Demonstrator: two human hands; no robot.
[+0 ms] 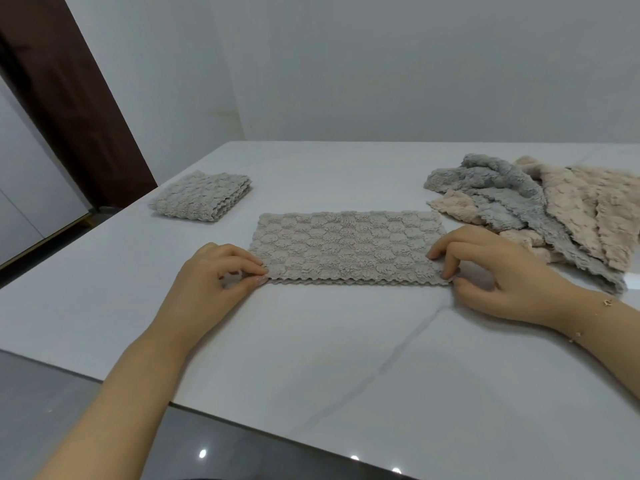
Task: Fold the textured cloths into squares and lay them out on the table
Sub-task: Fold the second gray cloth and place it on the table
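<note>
A grey-beige textured cloth [346,245], folded in half into a long rectangle, lies flat in the middle of the white table [311,341]. My left hand [214,275] pinches its near left corner between thumb and fingers. At the near right corner my right hand [491,268] pinches the doubled edge. A second cloth of the same colour, folded into a square [202,196], sits at the far left of the table. To the right lies a loose pile of unfolded cloths, grey [498,188] and beige [585,206].
The table's near edge runs diagonally from lower left to lower right, with a dark glossy floor [104,427] below it. A white wall stands behind the table and a dark brown door frame [69,98] rises at the left.
</note>
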